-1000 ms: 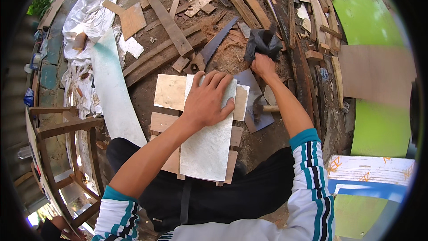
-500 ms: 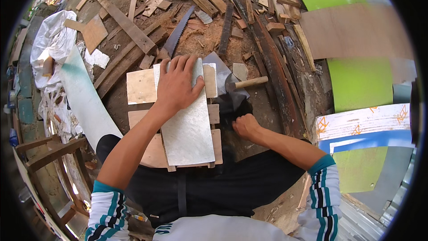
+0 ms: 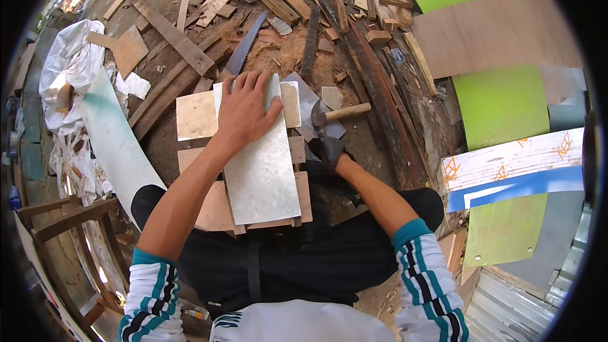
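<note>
My left hand (image 3: 247,106) lies flat, fingers stretched out, on a long silvery metal sheet (image 3: 263,177). That sheet rests lengthwise over several pale wooden slats (image 3: 197,116) laid crosswise in front of my lap. Thin battens show beneath their near edge. To the right of the slats, my right hand (image 3: 342,161) reaches into a black plastic bag (image 3: 329,151), which hides its fingers. Just beyond the bag, a hammer (image 3: 347,112) with a wooden handle lies on a grey metal offcut (image 3: 334,128).
A handsaw (image 3: 247,44) lies ahead among sawdust and scrap boards (image 3: 174,38). A long dark beam (image 3: 386,101) runs along the right, beside green panels (image 3: 503,101). At left are a curved whitish sheet (image 3: 117,133), a white sack (image 3: 71,50) and a wooden frame (image 3: 73,221).
My right hand has gone from a closed fist beside the black bag to inside it, and the bag's mouth has lifted around it. My left hand stays on the metal sheet.
</note>
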Motion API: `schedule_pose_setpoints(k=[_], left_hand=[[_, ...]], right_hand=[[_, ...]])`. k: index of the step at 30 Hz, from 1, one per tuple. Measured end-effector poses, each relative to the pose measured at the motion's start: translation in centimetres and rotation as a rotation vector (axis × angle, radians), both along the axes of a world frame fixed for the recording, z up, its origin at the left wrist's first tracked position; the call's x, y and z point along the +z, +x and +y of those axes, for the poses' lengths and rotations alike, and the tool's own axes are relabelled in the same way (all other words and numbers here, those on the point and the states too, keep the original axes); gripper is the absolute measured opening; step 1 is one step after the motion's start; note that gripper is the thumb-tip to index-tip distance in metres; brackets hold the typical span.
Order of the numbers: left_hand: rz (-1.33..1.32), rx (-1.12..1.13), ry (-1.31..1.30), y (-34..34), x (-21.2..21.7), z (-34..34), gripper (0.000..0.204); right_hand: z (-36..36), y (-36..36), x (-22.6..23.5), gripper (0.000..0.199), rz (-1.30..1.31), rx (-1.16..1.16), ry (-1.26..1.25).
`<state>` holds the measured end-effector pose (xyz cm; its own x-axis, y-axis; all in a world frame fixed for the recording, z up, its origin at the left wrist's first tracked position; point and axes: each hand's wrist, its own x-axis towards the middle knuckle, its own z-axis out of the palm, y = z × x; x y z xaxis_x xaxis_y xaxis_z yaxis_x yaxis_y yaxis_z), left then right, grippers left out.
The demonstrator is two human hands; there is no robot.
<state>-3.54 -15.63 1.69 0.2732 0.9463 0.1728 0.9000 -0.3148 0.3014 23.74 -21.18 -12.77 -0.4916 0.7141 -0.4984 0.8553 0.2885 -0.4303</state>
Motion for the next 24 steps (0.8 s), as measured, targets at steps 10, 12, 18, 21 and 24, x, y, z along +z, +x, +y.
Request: schedule_pose_setpoints(k=[10, 12, 18, 21, 24], left_hand=[[-0.035, -0.021, -0.018, 0.9, 0.1, 0.2, 0.056], [-0.026, 0.006, -0.019, -0.2, 0.0, -0.2, 0.059], [0.003, 0.066, -0.052, 1.1, 0.6, 0.1, 0.073], [0.02, 0.118, -0.151, 1.6, 0.9, 0.5, 0.077], [0.035, 0.14, -0.152, 2.2, 0.9, 0.7, 0.077]], right_hand=[[-4.8, 1.8, -15.0, 0.009, 0.187, -0.121, 0.637], [-4.2, 0.2, -13.2, 0.009, 0.199, -0.03, 0.597], [-3.0, 0.7, -10.0, 0.009, 0.17, 0.076, 0.553], [-2.5, 0.7, -9.2, 0.009, 0.166, 0.103, 0.539], [-1.9, 0.7, -8.5, 0.009, 0.166, 0.119, 0.531]])
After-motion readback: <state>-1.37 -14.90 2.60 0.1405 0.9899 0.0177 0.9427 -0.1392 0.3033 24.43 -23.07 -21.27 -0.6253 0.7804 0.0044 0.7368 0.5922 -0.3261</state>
